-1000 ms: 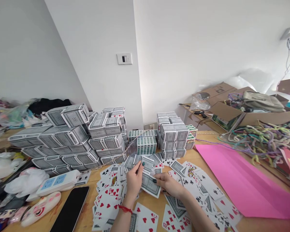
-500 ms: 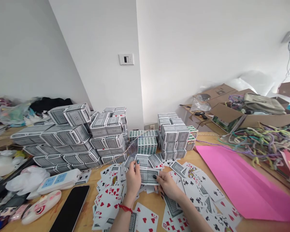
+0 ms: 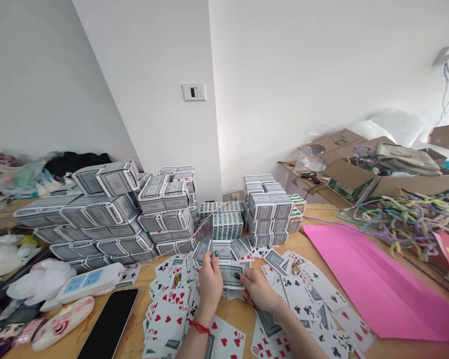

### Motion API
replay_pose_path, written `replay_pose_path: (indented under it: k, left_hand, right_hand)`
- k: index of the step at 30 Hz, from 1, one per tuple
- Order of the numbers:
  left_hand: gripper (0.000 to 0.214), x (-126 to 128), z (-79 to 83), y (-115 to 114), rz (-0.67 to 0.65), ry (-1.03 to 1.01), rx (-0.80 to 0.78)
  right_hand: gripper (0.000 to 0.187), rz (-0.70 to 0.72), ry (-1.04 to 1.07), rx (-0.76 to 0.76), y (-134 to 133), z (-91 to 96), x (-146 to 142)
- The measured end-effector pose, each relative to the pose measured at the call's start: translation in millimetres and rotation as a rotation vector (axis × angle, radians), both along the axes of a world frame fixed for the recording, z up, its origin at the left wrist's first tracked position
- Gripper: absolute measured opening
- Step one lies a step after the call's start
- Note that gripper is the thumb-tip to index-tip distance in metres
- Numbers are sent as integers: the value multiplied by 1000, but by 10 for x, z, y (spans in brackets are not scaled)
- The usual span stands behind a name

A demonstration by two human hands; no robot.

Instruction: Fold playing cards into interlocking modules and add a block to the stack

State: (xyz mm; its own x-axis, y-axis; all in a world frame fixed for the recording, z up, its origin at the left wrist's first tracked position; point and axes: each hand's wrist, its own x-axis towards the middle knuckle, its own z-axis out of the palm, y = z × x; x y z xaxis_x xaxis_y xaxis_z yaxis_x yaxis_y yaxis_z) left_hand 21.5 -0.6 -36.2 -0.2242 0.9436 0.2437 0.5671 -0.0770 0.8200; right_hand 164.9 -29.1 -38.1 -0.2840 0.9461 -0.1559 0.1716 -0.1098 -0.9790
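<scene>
Grey-backed playing cards (image 3: 232, 275) are between my hands in the middle of the table. My left hand (image 3: 211, 281), with a red cord at the wrist, is closed on their left side, thumb on top. Closed on their right edge is my right hand (image 3: 261, 289), its thumb over the card backs and other fingers partly hidden underneath. Just beyond lies another grey-backed card piece (image 3: 220, 248); whether it joins the held ones I cannot tell. Loose face-up cards (image 3: 168, 316) spread left of my hands, and more cards (image 3: 299, 294) lie to the right.
Stacked blocks of folded cards (image 3: 97, 209) rise at the back left, with another stack (image 3: 270, 207) and green card boxes (image 3: 227, 225) behind my hands. A phone (image 3: 108, 324) and a power strip (image 3: 92, 281) lie left. Pink paper (image 3: 374, 284) covers the right side.
My left hand has shifted slightly right, closer to my right hand, covering more of the cards' left side. My right hand has moved slightly left, still holding the right edge.
</scene>
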Motion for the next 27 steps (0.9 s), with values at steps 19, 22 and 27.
replay_pose_path:
  k: [19,22,27]
  left_hand:
    - [49,-34,23,11,-89,-99,-52]
    - [47,-26,-3,13,-84,-99,-7]
    - [42,7,-61,29,-58,-95,73]
  right_hand:
    - [40,-30,201,-87,28,30,78]
    - [40,-29,206,-98,27,24,77]
    - [40,-35,201,-122,20,48,45]
